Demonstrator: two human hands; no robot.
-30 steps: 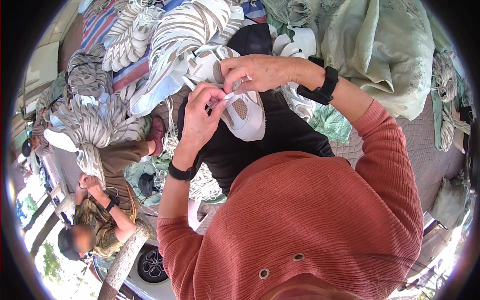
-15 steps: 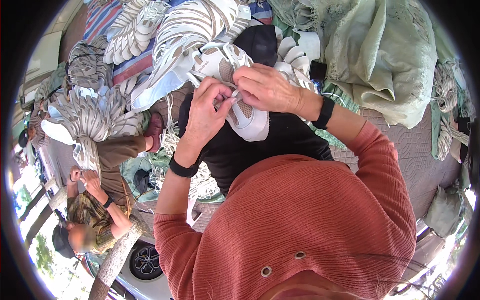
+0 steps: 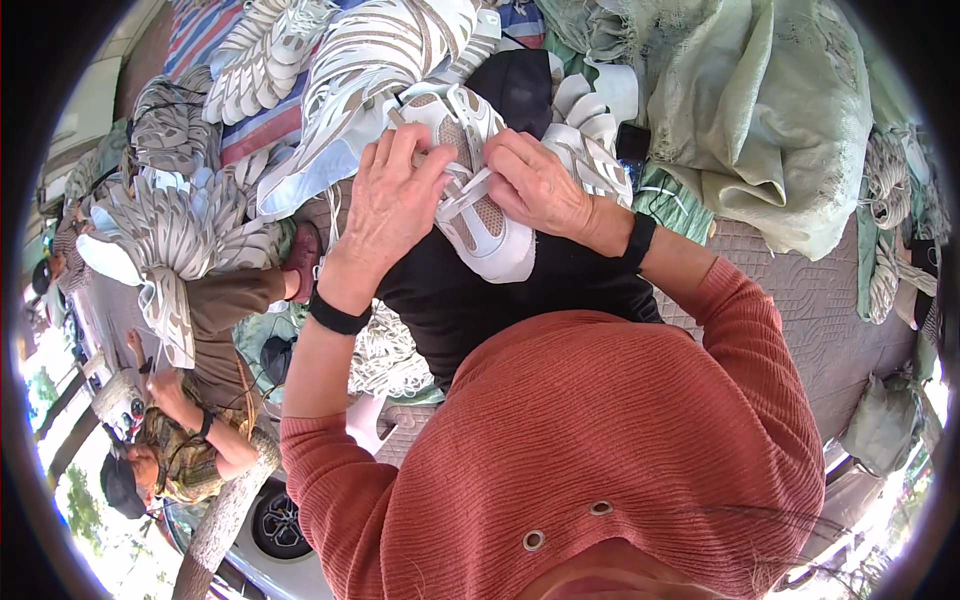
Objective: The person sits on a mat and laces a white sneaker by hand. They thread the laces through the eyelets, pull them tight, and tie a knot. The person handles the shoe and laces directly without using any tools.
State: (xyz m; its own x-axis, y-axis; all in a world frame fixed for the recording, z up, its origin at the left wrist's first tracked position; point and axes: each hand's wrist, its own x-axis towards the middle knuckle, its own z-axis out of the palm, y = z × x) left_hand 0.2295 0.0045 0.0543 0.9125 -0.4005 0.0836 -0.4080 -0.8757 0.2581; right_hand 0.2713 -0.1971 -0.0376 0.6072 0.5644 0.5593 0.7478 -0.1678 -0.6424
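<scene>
A white and beige shoe upper with tan mesh lies across my black-clad lap, toe toward me. A flat white shoelace crosses its front opening. My left hand is at the upper's left edge, its fingers bent and closed on that side; the exact fingertip contact is partly hidden. On the opposite side, my right hand has its fingers curled, thumb and forefinger closed at the lace's right end. Dark bands circle both wrists.
Fanned stacks of shoe uppers lie beyond my lap. A phone sits by a pale green sack at right. Loose white laces pile at my left. A co-worker sits left, beside more uppers.
My hands, earlier together pinching the lace at the middle, have parted. The left moved up and left to the upper's edge; the right moved slightly right. The lace now lies across the front.
</scene>
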